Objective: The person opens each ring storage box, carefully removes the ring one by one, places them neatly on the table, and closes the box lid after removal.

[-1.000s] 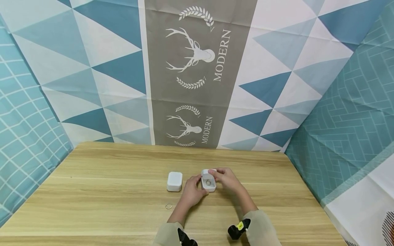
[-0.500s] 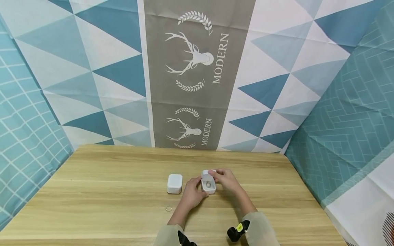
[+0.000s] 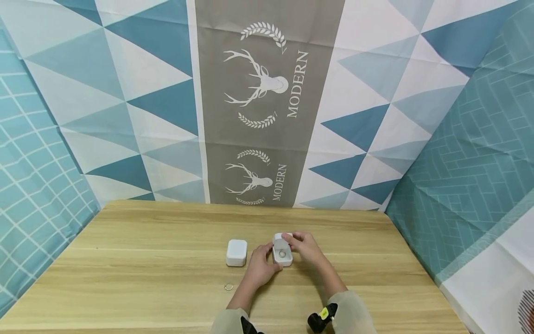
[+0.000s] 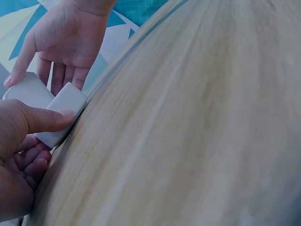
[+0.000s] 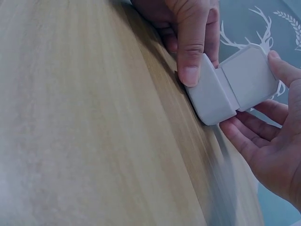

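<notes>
Wood-grain table point(image 3: 146, 283): one white box point(image 3: 287, 261), lid point(image 3: 281, 241) raised, ring point(image 3: 282, 254) inside; left hand point(image 3: 259, 268), fingers clamped about the box; right hand point(image 3: 307, 247), fingers pinching the lid

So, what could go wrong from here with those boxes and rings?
The thin gold-toned ring lying loose on the pale wooden table is close to the left forearm and might get knocked. If the left hand slipped off the rounded white box, it might tip and spill the small ring inside. The right hand might let the raised white lid drop shut.
</notes>
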A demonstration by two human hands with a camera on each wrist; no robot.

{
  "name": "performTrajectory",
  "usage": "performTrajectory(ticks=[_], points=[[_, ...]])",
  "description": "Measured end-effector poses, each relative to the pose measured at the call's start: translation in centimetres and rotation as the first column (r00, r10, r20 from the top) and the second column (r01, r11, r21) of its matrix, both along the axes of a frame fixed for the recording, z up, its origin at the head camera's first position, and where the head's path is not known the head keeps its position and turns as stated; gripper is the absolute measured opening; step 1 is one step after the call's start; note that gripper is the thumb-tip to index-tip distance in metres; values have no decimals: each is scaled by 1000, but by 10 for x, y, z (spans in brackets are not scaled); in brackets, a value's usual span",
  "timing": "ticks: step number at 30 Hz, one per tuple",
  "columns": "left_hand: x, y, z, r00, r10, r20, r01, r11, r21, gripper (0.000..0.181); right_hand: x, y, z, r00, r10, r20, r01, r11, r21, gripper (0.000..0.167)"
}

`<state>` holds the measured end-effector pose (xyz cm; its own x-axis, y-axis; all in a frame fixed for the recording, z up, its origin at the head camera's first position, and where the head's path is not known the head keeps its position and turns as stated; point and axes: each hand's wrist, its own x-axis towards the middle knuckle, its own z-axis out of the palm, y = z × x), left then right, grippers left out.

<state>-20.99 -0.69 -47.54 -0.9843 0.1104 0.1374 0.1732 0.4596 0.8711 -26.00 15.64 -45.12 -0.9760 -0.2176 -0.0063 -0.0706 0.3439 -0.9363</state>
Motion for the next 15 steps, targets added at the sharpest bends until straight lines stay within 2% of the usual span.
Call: performTrajectory(ticks=[10, 15], points=[[0, 0, -4, 1000, -4, -20, 4, 1000, -1, 66, 5, 0, -1, 999, -28, -22, 28, 1000, -1, 47], [0, 0, -3, 1000, 1, -30, -1, 1000, 1, 66, 7, 0, 0, 998, -66, -24, 66, 997, -29, 48]])
